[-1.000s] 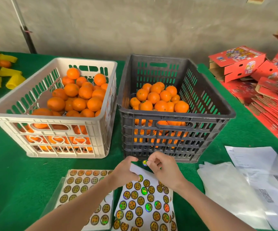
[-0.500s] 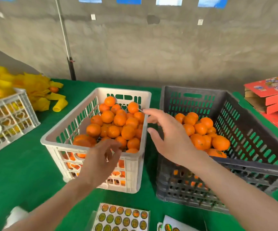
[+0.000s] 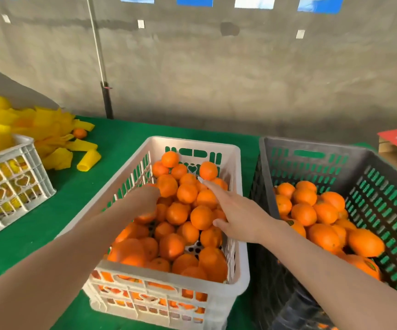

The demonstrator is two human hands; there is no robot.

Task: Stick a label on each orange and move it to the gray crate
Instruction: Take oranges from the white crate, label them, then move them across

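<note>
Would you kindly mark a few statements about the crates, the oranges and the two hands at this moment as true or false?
1. The left hand and the right hand are both over the white crate. True.
2. The gray crate is empty. False: it holds a pile of oranges.
3. The gray crate stands right of the white crate. True.
4. The right hand grips an orange lifted clear of the pile. False: its forefinger is stretched straight out over the fruit and it holds no orange.
5. Yellow foam nets lie on the green table, left of the white crate. True.
</note>
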